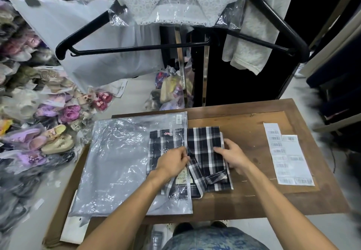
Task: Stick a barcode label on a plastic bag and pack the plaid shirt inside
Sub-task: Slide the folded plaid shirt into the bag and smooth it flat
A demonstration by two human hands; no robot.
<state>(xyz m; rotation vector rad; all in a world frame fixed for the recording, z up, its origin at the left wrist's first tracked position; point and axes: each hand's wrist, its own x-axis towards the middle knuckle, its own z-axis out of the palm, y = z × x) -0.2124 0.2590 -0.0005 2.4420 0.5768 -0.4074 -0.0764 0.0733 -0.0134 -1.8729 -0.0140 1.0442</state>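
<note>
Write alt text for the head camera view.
A person's two hands slide a folded plaid shirt into a clear plastic bag on a wooden table: the left hand pinches the bag's open edge, the right hand presses on the shirt. A barcode label sits at the bag's far corner; label sheets lie to the right.

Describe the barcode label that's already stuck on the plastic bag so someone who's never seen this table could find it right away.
Start at the wooden table, then go to the clear plastic bag lying on its left side, with the plaid shirt halfway in. The label sits alone in the bag's far right corner. Unlike the barcode stickers on the white sheets at the table's right, it is a single small label stuck on plastic.
</note>
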